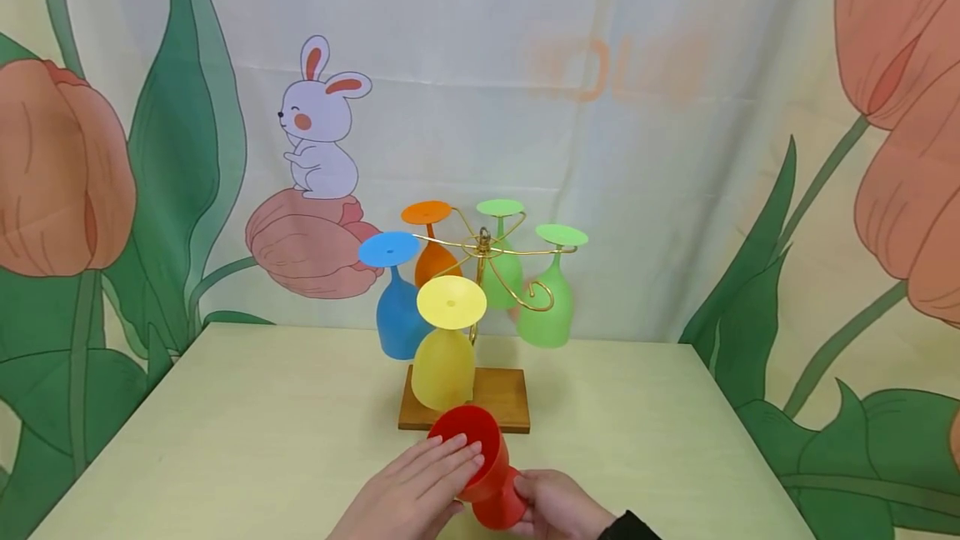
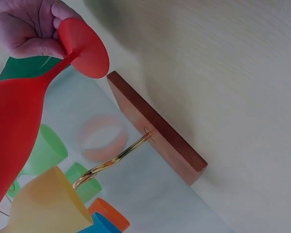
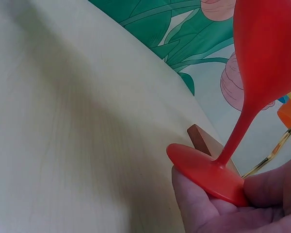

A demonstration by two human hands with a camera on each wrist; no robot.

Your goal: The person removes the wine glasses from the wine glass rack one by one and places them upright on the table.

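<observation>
A red plastic wine glass (image 1: 492, 473) is held above the front of the table, its mouth tilted up and its foot at the lower right. My right hand (image 1: 558, 502) pinches the edge of the foot; in the right wrist view the thumb and fingers (image 3: 199, 201) grip the red foot (image 3: 208, 172) below the thin stem. Across the mouth lie the straight fingers of my left hand (image 1: 420, 486), touching the rim. Its thumb is mostly hidden under the bowl. The left wrist view shows the red bowl (image 2: 14, 126) and my right hand (image 2: 29, 26) at the foot.
Behind the hands stands a gold wire rack (image 1: 483, 252) on a wooden base (image 1: 502, 398). Hanging upside down are a yellow glass (image 1: 444, 369), a blue glass (image 1: 401, 319), an orange glass (image 1: 435, 261) and two green glasses (image 1: 546, 307). A printed curtain (image 1: 637, 148) backs the table (image 1: 637, 440).
</observation>
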